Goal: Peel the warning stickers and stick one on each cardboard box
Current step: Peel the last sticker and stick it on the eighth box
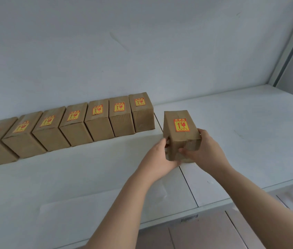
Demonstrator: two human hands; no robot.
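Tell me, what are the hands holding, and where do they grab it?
Both hold one box with a sticker on top. The left hand grips its near left side, the right hand its near right side.

A cardboard box (pixel 182 141), topped with a red-and-yellow warning sticker (pixel 182 125), is gripped from both sides by the left hand (pixel 160 157) and right hand (pixel 204 150), just right of seven stickered boxes (pixel 100 127) lined up on the white table (pixel 88 177).
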